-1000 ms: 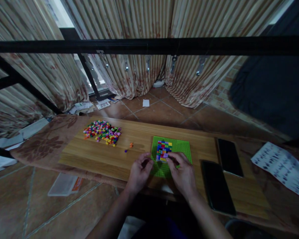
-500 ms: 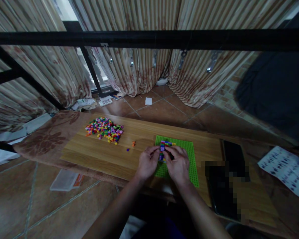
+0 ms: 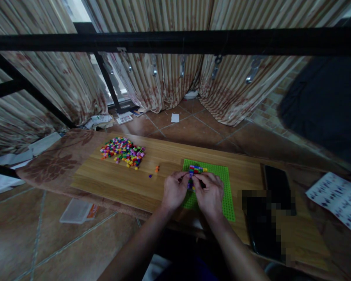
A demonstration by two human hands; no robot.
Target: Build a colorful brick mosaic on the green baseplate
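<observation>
Multicol. plastic-brick block (image 3: 197, 169) on green studded plastic baseplate (image 3: 227, 191), L hand (image 3: 174, 190) & R hand (image 3: 209, 192) meeting over it, prob. to steady; can't tell either grip.

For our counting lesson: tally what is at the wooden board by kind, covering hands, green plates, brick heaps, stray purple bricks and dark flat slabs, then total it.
Hands, left hand and right hand: 2
Green plate: 1
Brick heap: 1
Stray purple brick: 1
Dark flat slabs, partly blurred: 2
Total: 7
</observation>
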